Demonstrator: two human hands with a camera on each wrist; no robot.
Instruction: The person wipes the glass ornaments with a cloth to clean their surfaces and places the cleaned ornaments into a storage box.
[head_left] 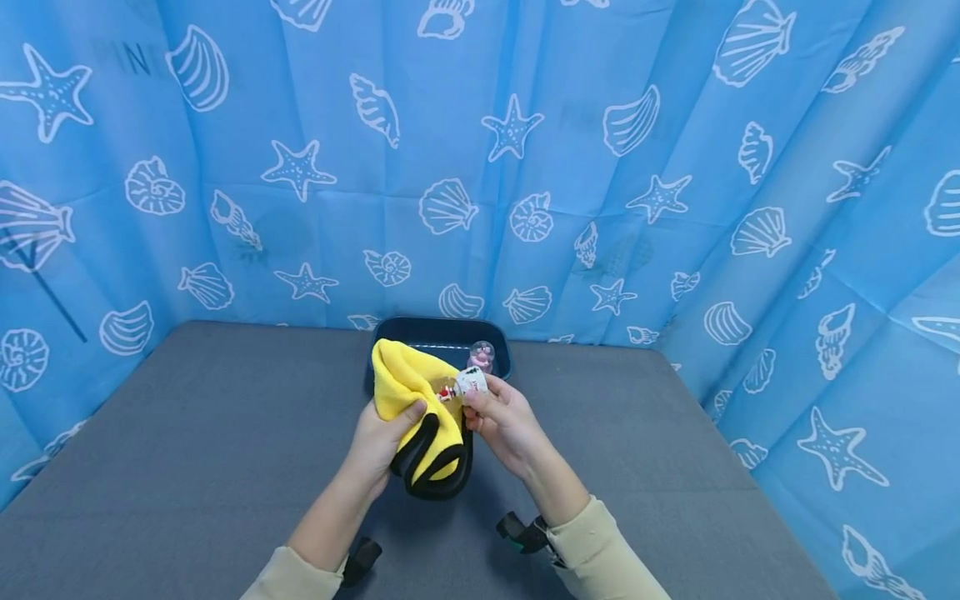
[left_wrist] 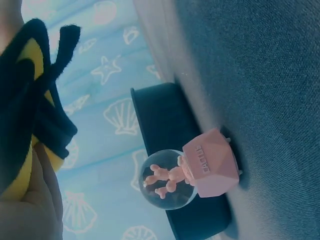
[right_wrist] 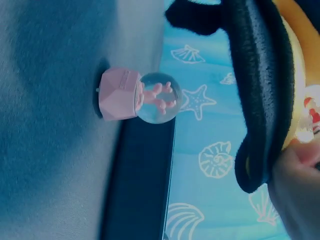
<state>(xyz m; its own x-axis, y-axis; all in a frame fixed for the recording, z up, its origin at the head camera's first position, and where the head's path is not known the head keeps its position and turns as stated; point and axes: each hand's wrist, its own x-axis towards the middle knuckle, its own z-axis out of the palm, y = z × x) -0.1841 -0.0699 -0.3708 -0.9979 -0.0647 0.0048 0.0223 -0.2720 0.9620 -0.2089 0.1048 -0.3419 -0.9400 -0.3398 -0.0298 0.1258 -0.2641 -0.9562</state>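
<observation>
My left hand [head_left: 384,435] grips a yellow cloth [head_left: 405,379] with black edging and a dark reverse side. Between the thumb and fingers of my right hand [head_left: 512,423] is a small snow globe [head_left: 471,382] with a white printed base. Its clear dome, with a little red figure inside, points left and lies against the cloth. A pink faceted snow globe [left_wrist: 211,164] with a cactus figure stands upright on the table below my hands. In the head view the cloth and hands hide this pink one.
Behind the pink globe is a dark blue bin [head_left: 420,327] at the table's back. Another globe [head_left: 481,357] with a pink figure shows at the bin's right side. A blue shell-print curtain [head_left: 450,258] hangs behind the grey table [head_left: 225,467].
</observation>
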